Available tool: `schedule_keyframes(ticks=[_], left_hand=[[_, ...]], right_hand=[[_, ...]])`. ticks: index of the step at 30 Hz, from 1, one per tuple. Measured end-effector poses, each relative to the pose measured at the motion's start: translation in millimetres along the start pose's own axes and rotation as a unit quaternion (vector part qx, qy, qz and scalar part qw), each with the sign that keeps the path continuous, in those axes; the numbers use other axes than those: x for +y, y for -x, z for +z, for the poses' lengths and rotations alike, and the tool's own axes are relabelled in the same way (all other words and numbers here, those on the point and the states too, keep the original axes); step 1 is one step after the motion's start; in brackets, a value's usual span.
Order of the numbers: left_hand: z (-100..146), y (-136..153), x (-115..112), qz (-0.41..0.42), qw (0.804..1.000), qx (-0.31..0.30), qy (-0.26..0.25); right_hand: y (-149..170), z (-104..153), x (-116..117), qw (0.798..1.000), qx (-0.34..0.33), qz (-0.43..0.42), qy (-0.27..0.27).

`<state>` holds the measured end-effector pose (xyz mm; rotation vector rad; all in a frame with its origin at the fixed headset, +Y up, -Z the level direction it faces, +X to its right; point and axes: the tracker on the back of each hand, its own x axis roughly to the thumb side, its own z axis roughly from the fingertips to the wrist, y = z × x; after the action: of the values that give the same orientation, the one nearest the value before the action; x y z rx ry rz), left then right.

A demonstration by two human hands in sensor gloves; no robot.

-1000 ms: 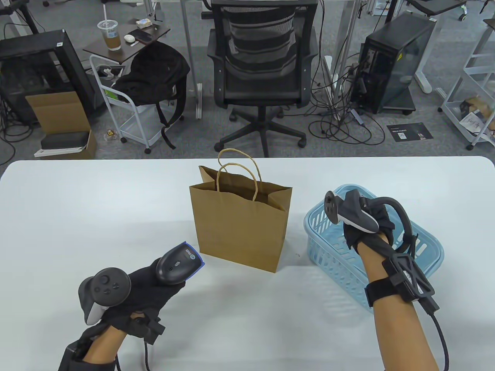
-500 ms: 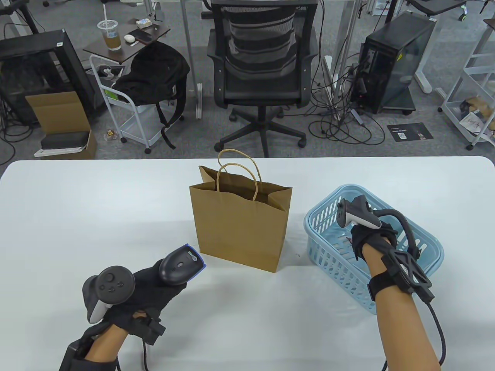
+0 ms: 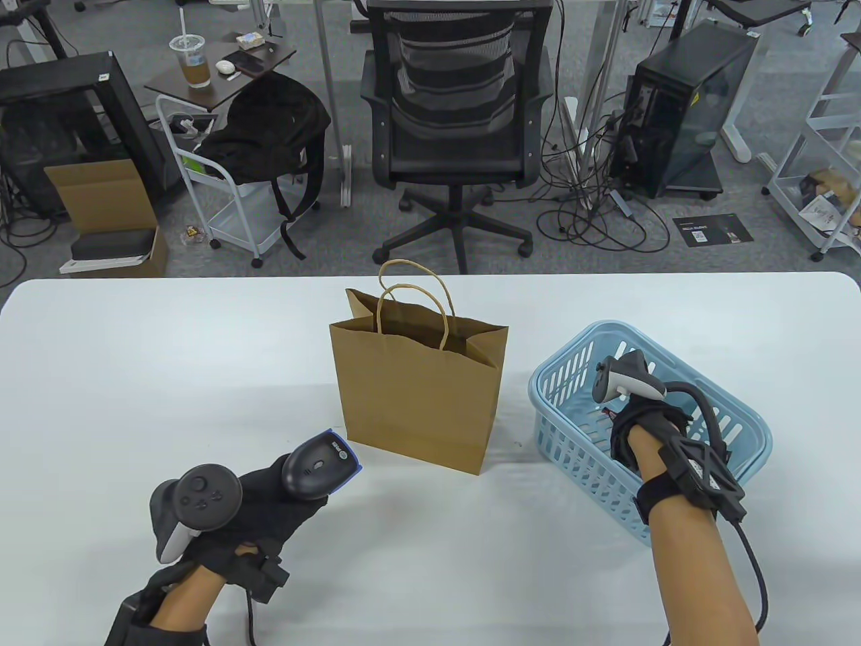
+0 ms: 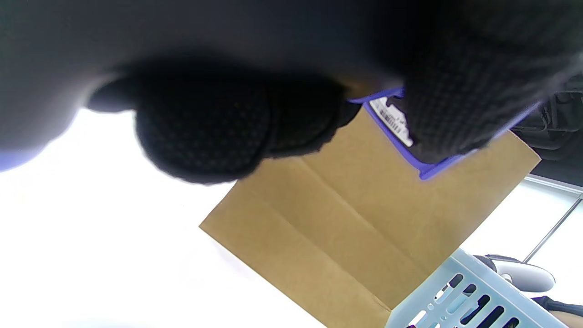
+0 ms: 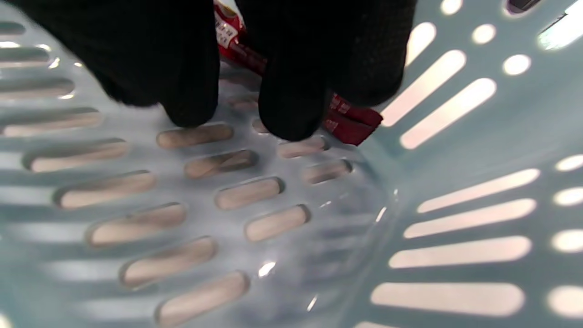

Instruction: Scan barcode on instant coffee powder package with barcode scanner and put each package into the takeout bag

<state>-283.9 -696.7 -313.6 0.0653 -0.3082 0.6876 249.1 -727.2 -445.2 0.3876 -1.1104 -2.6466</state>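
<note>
1. The left hand (image 3: 269, 511) is near the front left of the white tabletop (image 3: 134, 377), with its fingers curled round the handle of the barcode scanner (image 3: 319, 465).
2. The scanner's head, edged in blue, points up and to the right, toward the lower left corner of the paper bag (image 3: 417, 390); scanner and bag are near each other but apart.
3. In the left wrist view the gloved fingers (image 4: 205, 132) wrap the scanner, and its blue rim with a small white label (image 4: 391, 120) shows in front of the bag's brown side (image 4: 346, 218).
4. The bag stands upright in the middle of the tabletop, its top open and its two twine handles standing up.
5. The light blue basket (image 3: 558, 377) sits to the right of the bag, near it but not touching.
6. The right hand (image 3: 646, 417) reaches down inside the basket.
7. In the right wrist view its fingertips (image 5: 287, 114) press toward the slotted basket floor (image 5: 255, 218) and lie on a red coffee package (image 5: 350, 123) that rests at the base of the basket wall.
8. Whether those fingers are pinching the package or only touching it cannot be told, as the glove hides most of it.
</note>
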Motion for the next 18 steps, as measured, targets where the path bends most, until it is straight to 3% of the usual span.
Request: schedule_keyframes(ticks=[2, 7, 12, 15, 18], left_hand=[[0, 0, 0, -0.002, 1.000, 0.001, 0.001], [0, 0, -1, -0.001, 1.000, 0.005, 0.004], [0, 0, -1, 0.000, 1.000, 0.007, 0.008], [-1, 0, -1, 0.002, 1.000, 0.007, 0.008], [-1, 0, -1, 0.004, 1.000, 0.007, 0.007]], right_hand=[[-2, -1, -1, 1.000, 0.000, 0.012, 0.029], [-6, -2, -3, 1.000, 0.002, 0.015, 0.024], [-3, -2, -7, 0.997, -0.025, -0.030, 0.072], [-1, 7, -17, 0.987, -0.048, -0.049, 0.146], [1, 17, -27, 0.980, -0.060, -0.068, 0.180]])
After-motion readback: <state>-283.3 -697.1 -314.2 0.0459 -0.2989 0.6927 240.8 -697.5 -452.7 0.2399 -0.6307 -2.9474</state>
